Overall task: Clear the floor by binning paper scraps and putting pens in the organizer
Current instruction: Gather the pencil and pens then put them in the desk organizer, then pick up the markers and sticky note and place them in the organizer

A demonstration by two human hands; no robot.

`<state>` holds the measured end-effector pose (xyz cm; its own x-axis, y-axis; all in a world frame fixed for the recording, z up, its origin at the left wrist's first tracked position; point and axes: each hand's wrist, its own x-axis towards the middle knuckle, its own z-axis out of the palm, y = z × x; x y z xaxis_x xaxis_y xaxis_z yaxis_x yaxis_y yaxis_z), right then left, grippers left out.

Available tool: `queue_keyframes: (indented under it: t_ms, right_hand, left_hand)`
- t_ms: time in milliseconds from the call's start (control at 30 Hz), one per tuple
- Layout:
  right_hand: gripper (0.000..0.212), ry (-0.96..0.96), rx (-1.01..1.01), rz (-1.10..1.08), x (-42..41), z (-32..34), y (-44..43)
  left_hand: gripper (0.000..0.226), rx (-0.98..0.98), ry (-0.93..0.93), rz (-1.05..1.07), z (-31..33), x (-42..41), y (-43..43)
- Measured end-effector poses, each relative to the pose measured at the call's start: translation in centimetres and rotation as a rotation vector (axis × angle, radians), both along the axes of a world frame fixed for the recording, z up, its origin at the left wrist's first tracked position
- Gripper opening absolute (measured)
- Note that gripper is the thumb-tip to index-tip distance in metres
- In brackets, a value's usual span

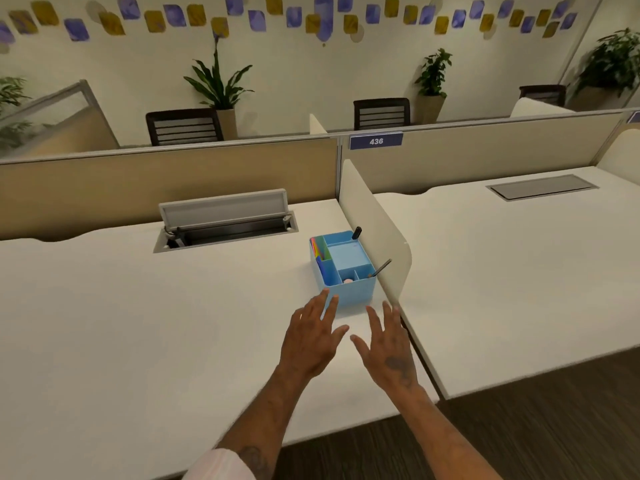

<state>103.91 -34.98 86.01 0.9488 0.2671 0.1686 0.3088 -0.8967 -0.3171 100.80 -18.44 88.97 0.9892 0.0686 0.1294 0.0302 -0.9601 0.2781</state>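
Where the frame ends at the bottom, both forearms are cut off, and a pale sleeve shows only at the left arm's edge. The left hand and the right hand reach forward over the white desk, palms down, fingers spread, holding nothing. The left fingertips overlap the near wall of the blue organizer; whether they touch it cannot be told. The right hand lies just beside the organizer's near right corner, close to the low white divider.

The organizer stands at the desk's right edge, against the divider, its long axis running away from the viewer. A thin grey pen leans out of its near right compartment, tip tilted up and to the right, over the divider. A dark pen stands in the far right corner, only its top visible. Coloured sheets fill the left slot; a small round item in a near compartment is too small to make out.

Behind, a cable hatch stands open with its lid raised. Beyond the tan partition a sign reads 436. Further off stand dark chairs and potted plants against a wall. Dark floor shows at lower right; the desks hide most of it.
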Motion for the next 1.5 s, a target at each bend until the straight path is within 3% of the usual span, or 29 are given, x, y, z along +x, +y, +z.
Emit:
queue_keyframes:
  t_ms: [167,667,967,1500]
  right_hand:
    - [0.076,0.086,-0.095,0.106,-5.9,-1.2,-1.6]
    - [0.073,-0.058,-0.054,0.350,-25.5,-0.4,-11.1]
    - [0.069,0.085,-0.021,0.423,-38.7,-2.6,-11.5]
    - [0.068,0.171,-0.027,0.310,-70.9,-6.0,-8.3]
  left_hand:
    - [0.072,0.043,0.039,0.094,-0.2,-8.2,-0.9]
    - [0.072,0.123,0.031,0.324,0.3,-34.2,-10.6]
    - [0.071,0.116,0.080,0.375,-0.9,-48.9,-11.7]
    - [0.070,0.079,0.108,0.403,-2.7,-83.1,-6.8]
